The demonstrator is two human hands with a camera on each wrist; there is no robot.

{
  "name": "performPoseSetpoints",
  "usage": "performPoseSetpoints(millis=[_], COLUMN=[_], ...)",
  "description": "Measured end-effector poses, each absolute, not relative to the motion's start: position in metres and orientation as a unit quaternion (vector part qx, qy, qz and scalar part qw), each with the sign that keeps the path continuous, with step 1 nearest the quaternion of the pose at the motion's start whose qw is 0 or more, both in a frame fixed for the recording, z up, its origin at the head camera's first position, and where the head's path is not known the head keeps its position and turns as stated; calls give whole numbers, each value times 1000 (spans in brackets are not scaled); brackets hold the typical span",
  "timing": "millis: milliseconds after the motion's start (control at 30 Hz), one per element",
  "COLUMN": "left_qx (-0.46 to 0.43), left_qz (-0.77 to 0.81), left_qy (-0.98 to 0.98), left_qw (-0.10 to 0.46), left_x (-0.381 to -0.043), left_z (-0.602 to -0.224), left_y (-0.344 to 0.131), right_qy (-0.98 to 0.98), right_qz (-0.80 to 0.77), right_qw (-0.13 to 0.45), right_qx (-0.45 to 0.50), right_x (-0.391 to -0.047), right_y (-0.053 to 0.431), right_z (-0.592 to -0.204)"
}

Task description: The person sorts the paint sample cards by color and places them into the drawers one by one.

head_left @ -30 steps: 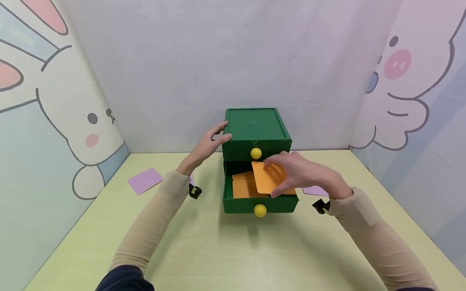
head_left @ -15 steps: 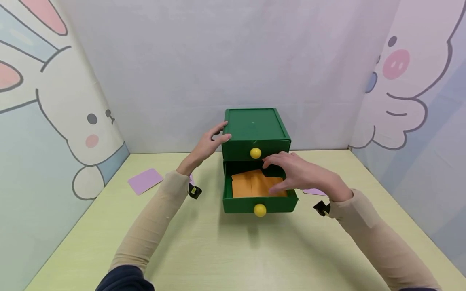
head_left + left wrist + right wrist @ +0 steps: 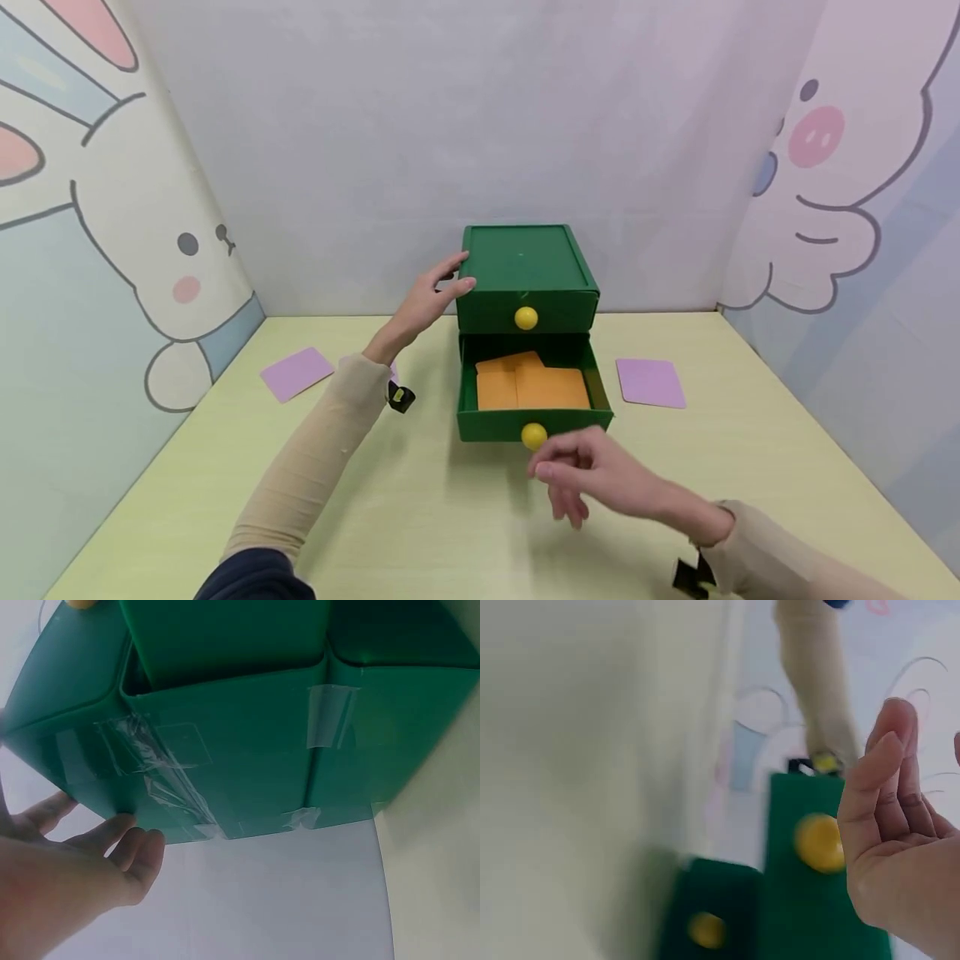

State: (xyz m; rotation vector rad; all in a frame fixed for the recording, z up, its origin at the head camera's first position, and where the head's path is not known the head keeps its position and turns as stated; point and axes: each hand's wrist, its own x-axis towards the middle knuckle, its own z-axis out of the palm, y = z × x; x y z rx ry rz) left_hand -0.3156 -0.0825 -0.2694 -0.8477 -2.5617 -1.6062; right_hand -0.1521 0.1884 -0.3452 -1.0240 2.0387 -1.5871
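At the lower right of the head view, the right hand [image 3: 592, 475] is held above the pale surface [image 3: 442, 525], its fingers loosely bent and nothing gripped. It is placed just in front of the round yellow knob [image 3: 534, 436] of the lower drawer [image 3: 491, 425], which is pulled out at the centre of the frame. Inside that drawer, flat orange cards [image 3: 552, 388] with rounded corners are overlapped on the floor. A second ago one such card was held over the drawer by the right hand; now the hand has been drawn down and away. The purple card [image 3: 651, 383] at centre right, partly covered earlier, is fully exposed. Another purple card [image 3: 297, 373] is laid at centre left, and a third is mostly hidden by the left sleeve [image 3: 337, 433]. The green cabinet [image 3: 525, 258], smooth and plastic-looking, is touched at its left side by the left hand [image 3: 420, 308], fingers spread; the hands are kept well apart. Its upper drawer [image 3: 487, 312] is closed. In the left wrist view, clear tape [image 3: 334, 716] is stuck across its seams. Behind, a plain whitish backdrop [image 3: 480, 125] is hung.
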Motion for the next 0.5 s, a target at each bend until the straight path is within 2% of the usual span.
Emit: performPoseSetpoints(millis=[100,200,333,500], left_qx=[-268,-265,-262,-259], left_qz=[-510,-510,-506,-502], left_qy=[-817,-818,-822,-825], left_qw=[2,2,2,3], left_x=[-315,-314,-313,-311], left_z=[-270,-270,-268,-267], left_y=[-83,-82,-81,-80], right_qy=[710,695,680,690], right_qz=[-593,-634,-675,-690], right_qw=[246,268,259,211], right_qx=[-289,-206,-118,-54], right_x=[-150,-152,-155,-157], right_y=[183,176,167,159], right_z=[-367,-381,-387,-386])
